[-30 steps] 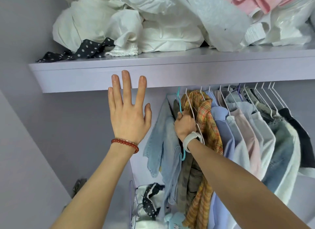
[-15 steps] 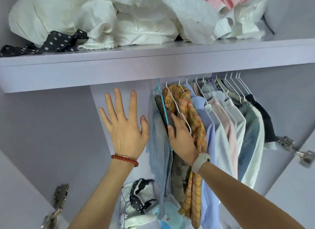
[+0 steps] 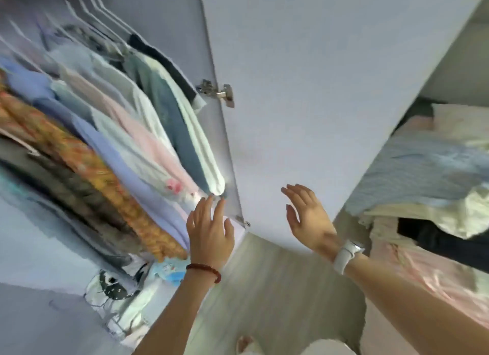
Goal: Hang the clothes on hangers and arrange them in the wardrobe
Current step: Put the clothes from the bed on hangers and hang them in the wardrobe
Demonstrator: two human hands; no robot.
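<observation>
Nearest the camera, 2 bare forearms reach up from the bottom edge toward the open wardrobe door [image 3: 304, 95], the landmark here. The left hand [image 3: 210, 229], with a red bead bracelet [image 3: 205, 271] at its wrist, is raised in front of the door's hinge side with fingers straight and slightly spread; its grip is released and holds nothing, and its fingertips lie at the lower hem of the hanging clothes [image 3: 119, 132], though blur hides whether they touch. The right hand [image 3: 307, 217], wearing a white watch [image 3: 346, 254], is raised in front of the door's lower part, fingers relaxed, grip released and empty.

Below the door runs a pale wood floor [image 3: 272, 288]. Right of the door, a bed [image 3: 436, 262] carries a pile of loose garments [image 3: 434, 175]. Left of the door, the clothes hang in a tilted, blurred row inside the wardrobe: an orange plaid shirt [image 3: 87, 159], lilac, pink, white and blue pieces. A metal hinge [image 3: 219, 93] sits on the door's left edge, and white hangers [image 3: 105, 18] show above the row, farthest back.
</observation>
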